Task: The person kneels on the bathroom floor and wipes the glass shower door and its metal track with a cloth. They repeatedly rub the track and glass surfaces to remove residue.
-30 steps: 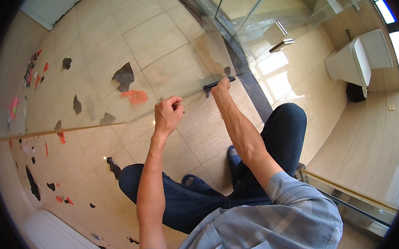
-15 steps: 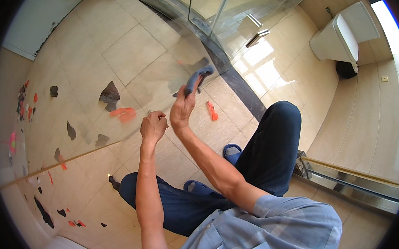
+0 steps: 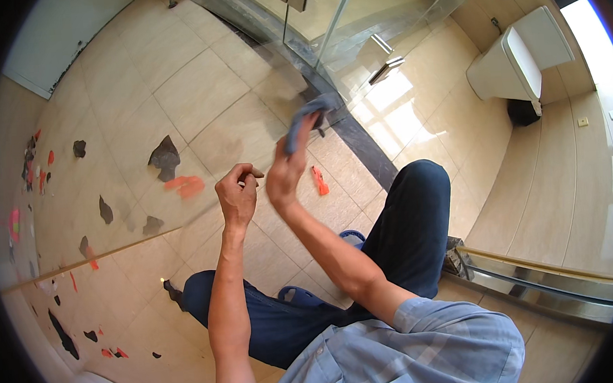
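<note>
Right hand holds a blue-grey cloth toward one o'clock. Left hand, at its eight o'clock, is curled closed.

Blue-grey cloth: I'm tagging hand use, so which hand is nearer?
Right: the right hand holds the cloth; the left hand is apart, lower and to its left.

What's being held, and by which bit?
The bare right hand holds a crumpled blue-grey cloth around its middle; I can't tell about the curled left hand.
</note>
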Motion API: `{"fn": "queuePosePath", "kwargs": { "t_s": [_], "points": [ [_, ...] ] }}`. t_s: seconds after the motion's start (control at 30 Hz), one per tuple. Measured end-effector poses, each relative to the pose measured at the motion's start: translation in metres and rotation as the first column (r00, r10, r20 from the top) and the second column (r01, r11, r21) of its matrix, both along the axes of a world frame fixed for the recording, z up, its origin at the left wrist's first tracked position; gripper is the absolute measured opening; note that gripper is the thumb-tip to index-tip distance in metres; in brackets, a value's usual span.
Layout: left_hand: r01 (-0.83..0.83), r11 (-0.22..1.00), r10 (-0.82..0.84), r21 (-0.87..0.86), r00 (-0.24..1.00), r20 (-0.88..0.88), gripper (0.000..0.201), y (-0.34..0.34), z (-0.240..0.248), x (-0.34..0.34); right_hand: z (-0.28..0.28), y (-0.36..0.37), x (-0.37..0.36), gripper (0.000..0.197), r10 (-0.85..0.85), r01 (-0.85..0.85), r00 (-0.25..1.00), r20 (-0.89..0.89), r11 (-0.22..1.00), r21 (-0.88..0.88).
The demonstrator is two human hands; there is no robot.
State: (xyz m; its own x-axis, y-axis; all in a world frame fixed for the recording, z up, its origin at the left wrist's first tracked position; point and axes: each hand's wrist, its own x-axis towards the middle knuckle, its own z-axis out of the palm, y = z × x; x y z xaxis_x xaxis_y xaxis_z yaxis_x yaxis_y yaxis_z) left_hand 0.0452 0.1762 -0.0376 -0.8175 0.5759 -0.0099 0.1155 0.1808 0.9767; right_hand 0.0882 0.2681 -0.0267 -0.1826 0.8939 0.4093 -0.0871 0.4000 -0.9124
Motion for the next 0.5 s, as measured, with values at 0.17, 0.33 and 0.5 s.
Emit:
{"fn": "queuePosePath", "kwargs": {
  "t_s": [0.17, 0.33, 0.5],
  "points": [
    [0.174, 0.941, -0.197, -0.289, 0.979, -0.052, 0.023, -0.003, -0.022, -0.003, -0.004, 0.017, 0.004, 0.059, 0.030, -0.036, 0.998, 0.046, 0.991, 0.132],
    [0.266, 0.873, -0.310, -0.408, 0.950, -0.042, 0.028, -0.011, -0.046, 0.002, -0.050, 0.124, 0.009, 0.044, -0.221, 0.145, 0.965, -0.138, 0.897, -0.418],
    [0.239, 0.916, -0.283, -0.324, 0.954, -0.096, 0.026, -0.007, -0.037, 0.009, -0.097, 0.215, 0.011, 0.046, -0.410, 0.272, 0.906, -0.108, 0.757, -0.594]
  ]
}}
